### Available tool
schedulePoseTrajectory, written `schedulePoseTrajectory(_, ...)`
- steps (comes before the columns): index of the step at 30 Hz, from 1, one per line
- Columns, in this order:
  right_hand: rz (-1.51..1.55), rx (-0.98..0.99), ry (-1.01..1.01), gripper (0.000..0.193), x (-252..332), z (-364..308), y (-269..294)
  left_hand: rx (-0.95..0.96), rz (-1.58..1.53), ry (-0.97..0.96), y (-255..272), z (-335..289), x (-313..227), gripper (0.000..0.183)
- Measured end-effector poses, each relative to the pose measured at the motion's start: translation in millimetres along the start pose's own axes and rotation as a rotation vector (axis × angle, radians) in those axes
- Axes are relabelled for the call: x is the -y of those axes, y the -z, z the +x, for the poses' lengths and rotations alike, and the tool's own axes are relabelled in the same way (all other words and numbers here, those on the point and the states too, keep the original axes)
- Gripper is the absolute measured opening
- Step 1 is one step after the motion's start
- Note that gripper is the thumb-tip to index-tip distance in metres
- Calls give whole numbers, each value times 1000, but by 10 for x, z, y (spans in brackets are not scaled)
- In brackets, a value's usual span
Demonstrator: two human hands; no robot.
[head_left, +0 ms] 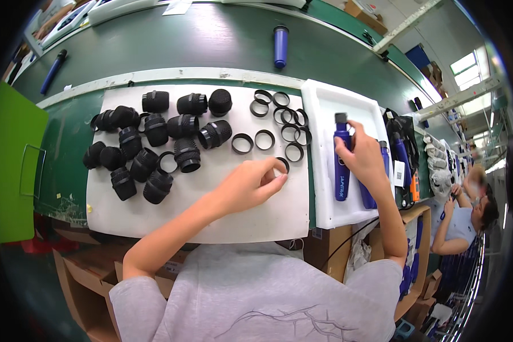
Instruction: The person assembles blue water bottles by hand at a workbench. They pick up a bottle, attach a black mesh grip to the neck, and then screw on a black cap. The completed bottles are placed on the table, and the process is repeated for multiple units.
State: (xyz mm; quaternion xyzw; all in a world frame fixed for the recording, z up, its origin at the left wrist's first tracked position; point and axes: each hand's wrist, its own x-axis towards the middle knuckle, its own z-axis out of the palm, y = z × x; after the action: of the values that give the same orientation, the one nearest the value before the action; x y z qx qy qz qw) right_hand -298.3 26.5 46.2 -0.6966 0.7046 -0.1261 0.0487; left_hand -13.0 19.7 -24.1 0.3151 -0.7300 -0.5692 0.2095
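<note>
The left hand (255, 181) pinches a black ring (283, 165) on the white mat (268, 211) – fingers closed on it; to the right, the right hand (362, 157) grips an upright blue handle (341, 165) over the white tray (325, 114).

— What sort of place am I looking at?

— A factory assembly line, I'd say. I see a long green bench (211, 40) with batches of identical parts: black caps (154, 142) and rings (279, 122) on a white mat (211, 216), blue tubes (341, 165) in a tray (325, 97). Cartons (85, 273) sit under the bench's near edge, and another worker (467, 219) sits farther along.
</note>
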Motion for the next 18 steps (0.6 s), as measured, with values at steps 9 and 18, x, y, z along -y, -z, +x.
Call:
schedulePoseTrajectory(9,652,110,428,44,1107,-110,-202,-82,-719,-187,-3,-7,161,77)
schedulePoseTrajectory(18,663,37,456,26,1303,398,-496,-527,-541,-110,336,12,-49,32)
